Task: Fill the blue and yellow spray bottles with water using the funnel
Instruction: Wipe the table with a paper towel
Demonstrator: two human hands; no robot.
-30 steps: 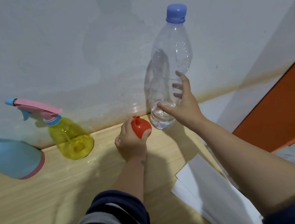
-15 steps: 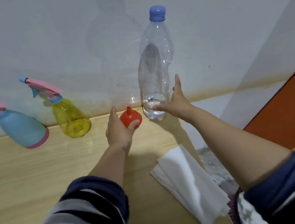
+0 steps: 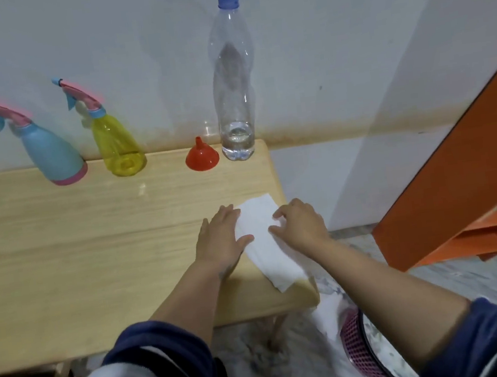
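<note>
Both hands lay flat on the tissue (image 3: 262,236), left hand (image 3: 221,241) and right hand (image 3: 300,229) with fingers spread, gripping nothing. The funnel (image 3: 202,158) stood inverted beside the water bottle (image 3: 232,80); being light, rigid plastic, it was best taken by the spout. The spray bottles (image 3: 52,153) stood capped near the wall.

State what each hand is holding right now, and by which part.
Nothing is gripped. The left hand lies flat on the left edge of the white paper towel; the right hand rests with bent fingers on its right side.
</note>
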